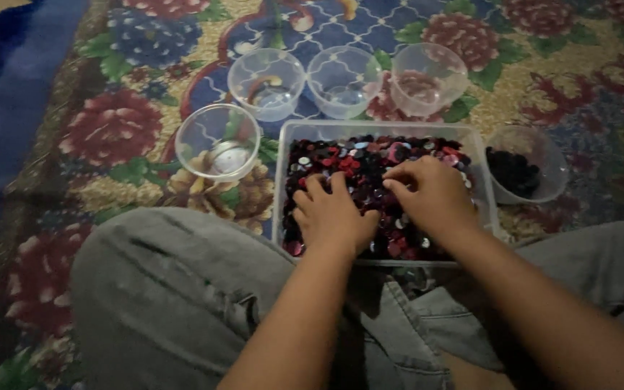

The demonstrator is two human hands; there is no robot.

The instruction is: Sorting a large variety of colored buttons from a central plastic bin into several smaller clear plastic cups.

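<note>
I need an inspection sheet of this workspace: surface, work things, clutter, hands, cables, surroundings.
Surface: floral patterned carpet, dim light.
Work things: clear rectangular plastic tray full of small round red, black and silver discs.
Clutter: four clear plastic cups look empty; a fifth clear cup holds dark discs.
Hands: left hand and right hand rest on the discs; grip cannot be judged.
Cables: nothing seen.
Surroundings: grey trouser legs, blue carpet border.
</note>
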